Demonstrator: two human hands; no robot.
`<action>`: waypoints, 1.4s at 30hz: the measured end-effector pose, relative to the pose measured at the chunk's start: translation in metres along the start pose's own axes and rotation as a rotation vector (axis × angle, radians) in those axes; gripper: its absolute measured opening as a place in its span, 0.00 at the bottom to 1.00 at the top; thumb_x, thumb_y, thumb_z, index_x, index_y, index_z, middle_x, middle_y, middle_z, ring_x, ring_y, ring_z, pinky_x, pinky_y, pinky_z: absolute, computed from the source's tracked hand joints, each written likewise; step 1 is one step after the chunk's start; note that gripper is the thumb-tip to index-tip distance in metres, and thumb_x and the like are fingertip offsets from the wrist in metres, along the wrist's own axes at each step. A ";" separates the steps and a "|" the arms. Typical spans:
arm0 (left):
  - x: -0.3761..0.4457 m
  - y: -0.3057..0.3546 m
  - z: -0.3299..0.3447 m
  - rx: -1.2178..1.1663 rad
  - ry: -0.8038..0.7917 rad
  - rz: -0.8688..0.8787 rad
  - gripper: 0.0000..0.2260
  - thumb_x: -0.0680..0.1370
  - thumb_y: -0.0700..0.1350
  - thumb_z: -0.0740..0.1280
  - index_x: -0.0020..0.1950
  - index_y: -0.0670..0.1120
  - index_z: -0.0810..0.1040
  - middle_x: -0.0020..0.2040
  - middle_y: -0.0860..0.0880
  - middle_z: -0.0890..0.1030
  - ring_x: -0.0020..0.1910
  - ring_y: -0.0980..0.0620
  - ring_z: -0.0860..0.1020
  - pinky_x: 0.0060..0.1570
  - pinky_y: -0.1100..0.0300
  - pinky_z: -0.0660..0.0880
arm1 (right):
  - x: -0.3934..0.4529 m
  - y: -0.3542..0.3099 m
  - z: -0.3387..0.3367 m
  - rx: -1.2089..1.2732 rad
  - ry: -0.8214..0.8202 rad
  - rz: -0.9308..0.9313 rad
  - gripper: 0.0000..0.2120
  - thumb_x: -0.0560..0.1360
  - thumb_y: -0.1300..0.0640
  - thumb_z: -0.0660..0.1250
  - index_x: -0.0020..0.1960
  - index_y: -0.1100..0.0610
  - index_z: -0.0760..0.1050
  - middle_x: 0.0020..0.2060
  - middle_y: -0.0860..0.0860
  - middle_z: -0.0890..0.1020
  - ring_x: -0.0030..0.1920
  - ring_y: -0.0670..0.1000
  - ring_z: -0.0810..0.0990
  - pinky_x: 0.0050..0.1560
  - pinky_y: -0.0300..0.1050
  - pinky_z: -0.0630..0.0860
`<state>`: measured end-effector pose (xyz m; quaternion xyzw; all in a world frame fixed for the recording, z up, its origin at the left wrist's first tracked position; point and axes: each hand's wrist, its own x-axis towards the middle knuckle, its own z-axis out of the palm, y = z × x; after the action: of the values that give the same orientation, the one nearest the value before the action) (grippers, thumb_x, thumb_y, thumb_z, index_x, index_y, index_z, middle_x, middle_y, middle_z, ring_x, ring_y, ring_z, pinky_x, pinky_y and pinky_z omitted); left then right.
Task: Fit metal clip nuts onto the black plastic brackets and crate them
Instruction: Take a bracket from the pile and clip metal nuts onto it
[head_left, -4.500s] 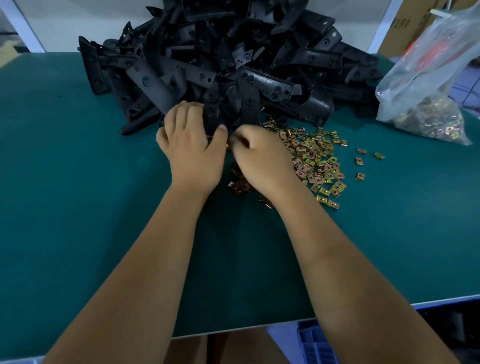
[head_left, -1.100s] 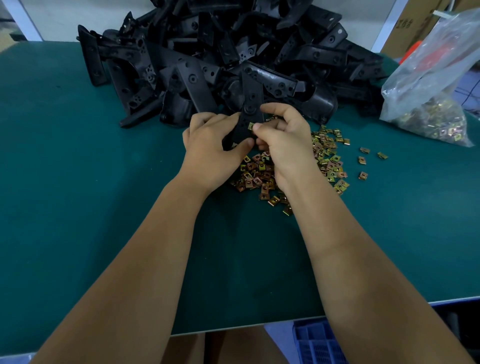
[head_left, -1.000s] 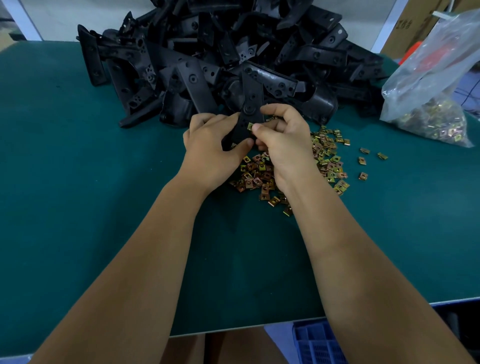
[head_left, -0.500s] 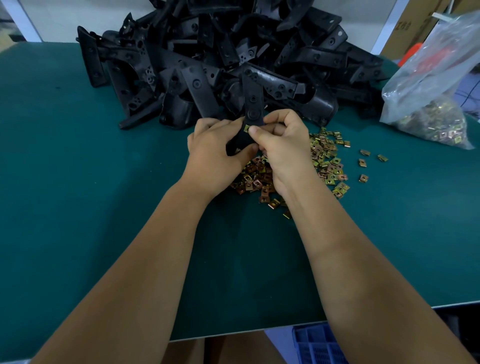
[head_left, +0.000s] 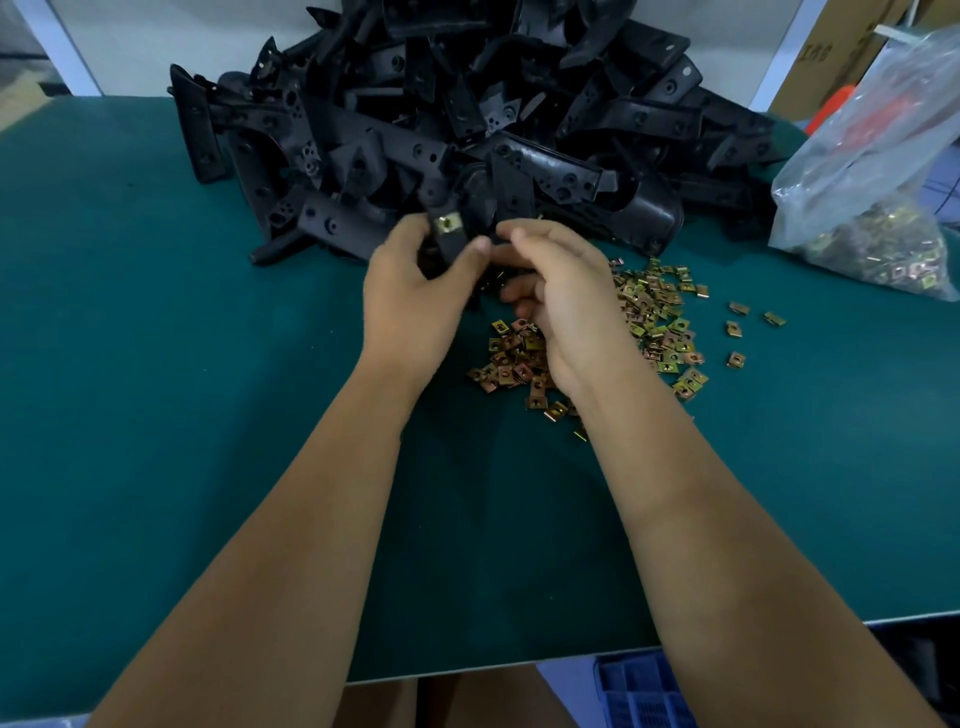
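My left hand (head_left: 415, 291) grips a black plastic bracket (head_left: 451, 248) just in front of the big pile of black brackets (head_left: 467, 104). A brass-coloured clip nut (head_left: 448, 224) sits on the bracket's upper end, above my left thumb. My right hand (head_left: 563, 291) is right beside it, fingers curled round the bracket's lower right part, index tip close to my left thumb. Loose clip nuts (head_left: 657, 317) lie scattered on the green table (head_left: 156, 364) under and to the right of my right hand.
A clear plastic bag (head_left: 872, 171) holding more clip nuts lies at the right back. A blue crate (head_left: 639, 691) shows below the table's front edge. Cardboard boxes stand behind the bag.
The bracket has swung to the left in my left hand, and the clip nut now sits on its end. My right hand has let go of the nut and dropped a little lower.
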<state>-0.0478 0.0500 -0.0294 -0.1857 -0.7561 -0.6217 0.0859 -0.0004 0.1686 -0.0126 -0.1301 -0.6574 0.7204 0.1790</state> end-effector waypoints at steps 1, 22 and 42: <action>0.001 0.001 -0.002 -0.074 0.032 -0.034 0.07 0.78 0.49 0.70 0.44 0.48 0.76 0.37 0.61 0.78 0.38 0.64 0.74 0.41 0.67 0.72 | 0.000 0.000 0.000 -0.052 -0.001 -0.009 0.08 0.78 0.60 0.65 0.52 0.51 0.80 0.45 0.49 0.85 0.36 0.44 0.77 0.34 0.37 0.71; 0.004 0.013 -0.012 0.286 0.203 0.122 0.10 0.79 0.50 0.65 0.58 0.50 0.80 0.53 0.53 0.81 0.59 0.49 0.77 0.61 0.50 0.73 | 0.000 0.002 0.004 0.118 0.150 -0.132 0.04 0.79 0.56 0.67 0.47 0.51 0.79 0.38 0.49 0.83 0.34 0.45 0.80 0.35 0.38 0.75; -0.056 0.070 0.070 -0.142 -0.132 -0.018 0.10 0.81 0.47 0.65 0.41 0.53 0.80 0.33 0.61 0.79 0.35 0.66 0.75 0.35 0.74 0.68 | -0.045 -0.037 -0.083 0.374 0.444 -0.193 0.12 0.78 0.60 0.67 0.36 0.52 0.76 0.27 0.46 0.72 0.26 0.44 0.67 0.26 0.36 0.65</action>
<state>0.0375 0.1190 -0.0010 -0.2248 -0.7158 -0.6609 0.0170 0.0786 0.2271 0.0140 -0.1860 -0.4675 0.7626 0.4066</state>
